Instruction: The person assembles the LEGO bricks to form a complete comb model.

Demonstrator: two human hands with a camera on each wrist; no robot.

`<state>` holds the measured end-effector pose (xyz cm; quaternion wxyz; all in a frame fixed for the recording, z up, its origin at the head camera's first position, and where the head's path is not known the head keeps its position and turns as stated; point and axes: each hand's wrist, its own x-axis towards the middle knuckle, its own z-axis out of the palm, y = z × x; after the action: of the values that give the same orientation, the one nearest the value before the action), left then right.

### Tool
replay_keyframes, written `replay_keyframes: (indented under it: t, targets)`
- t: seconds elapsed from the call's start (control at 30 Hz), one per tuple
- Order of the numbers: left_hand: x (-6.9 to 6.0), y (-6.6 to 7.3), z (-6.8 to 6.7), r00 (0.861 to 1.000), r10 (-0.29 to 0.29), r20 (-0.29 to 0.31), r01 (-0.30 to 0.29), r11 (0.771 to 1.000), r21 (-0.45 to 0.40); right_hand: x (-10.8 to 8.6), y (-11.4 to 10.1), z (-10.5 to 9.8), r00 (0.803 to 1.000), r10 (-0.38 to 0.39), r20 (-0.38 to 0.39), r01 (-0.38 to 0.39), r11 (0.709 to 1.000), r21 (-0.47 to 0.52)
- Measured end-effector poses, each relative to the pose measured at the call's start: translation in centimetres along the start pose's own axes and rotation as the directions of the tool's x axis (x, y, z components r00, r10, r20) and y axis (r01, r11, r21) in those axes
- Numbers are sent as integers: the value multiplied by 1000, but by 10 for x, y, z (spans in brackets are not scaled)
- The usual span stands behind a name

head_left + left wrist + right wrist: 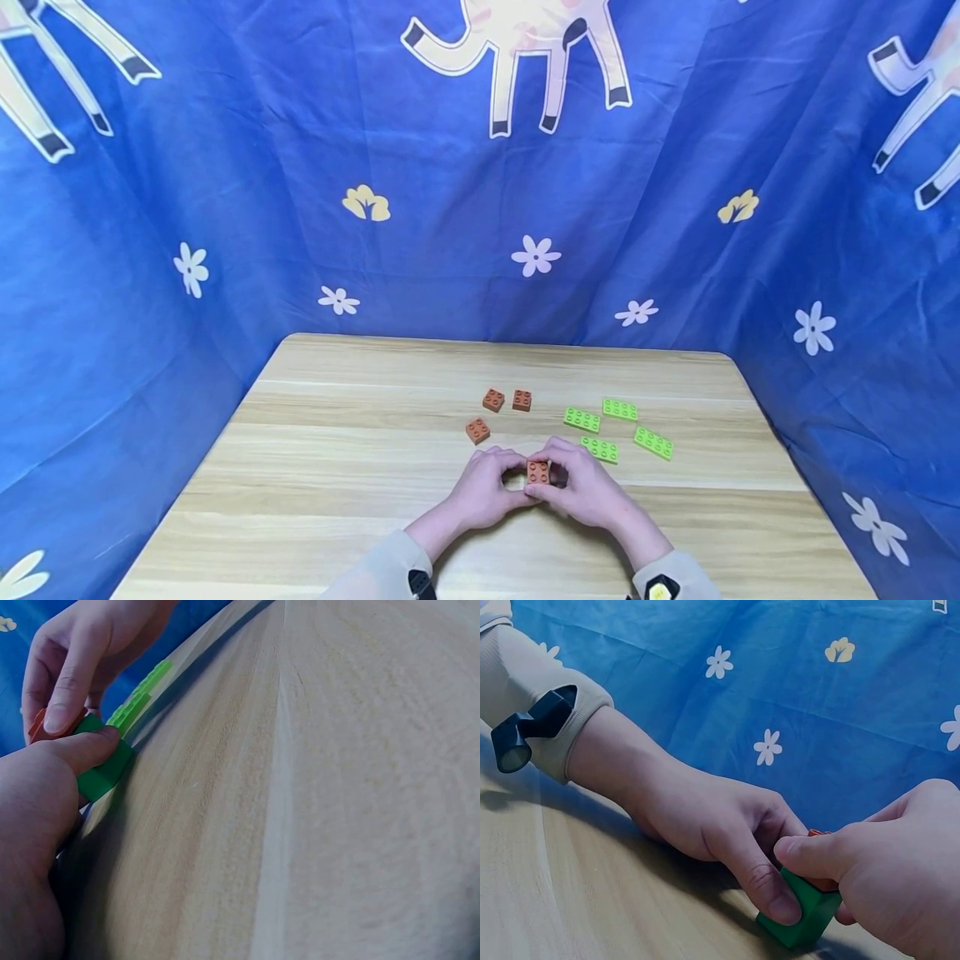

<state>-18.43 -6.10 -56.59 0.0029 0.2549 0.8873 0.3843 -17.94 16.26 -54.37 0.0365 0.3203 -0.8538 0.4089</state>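
The left hand (486, 493) pinches a green block (816, 911) between thumb and fingers, and the right hand (588, 487) grips the reddish-brown brick (537, 472) on top of it, at the near middle of the table (337, 492). Whether the studs are fully seated is hidden by the fingers; if they are misaligned, pressing could tip the brick or leave it crooked. The block looks tilted in the right wrist view, so an uneven push might make it slip from the left thumb. The nearest lime plate (601, 451) lies just beyond the right hand, whose knuckles could nudge it. Three loose brown bricks (477, 430), farther off and slightly left, and the other lime plates (654, 443), far right, seem at less risk.
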Motion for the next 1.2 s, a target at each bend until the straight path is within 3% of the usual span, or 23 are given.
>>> replay_keyframes:
  t: [0.17, 0.47, 0.87, 1.2]
  targets:
    - [0, 0, 0, 1000, 16, -11, -16, 1000, 7, 0, 0, -1, 999, 46, 19, -46, 999, 27]
    - [0, 1, 1, 1000, 5, -2, -5, 1000, -5, 2, -1, -3, 998, 52, 30, -53, 998, 26]
    - [-1, 1, 2, 1000, 4, -6, -4, 1000, -3, 1, 3, -1, 1000, 9, 11, -10, 1000, 14]
    - [-1, 1, 1, 1000, 2, -5, -2, 1000, -1, 5, 4, -1, 998, -56, -9, 55, 993, -103]
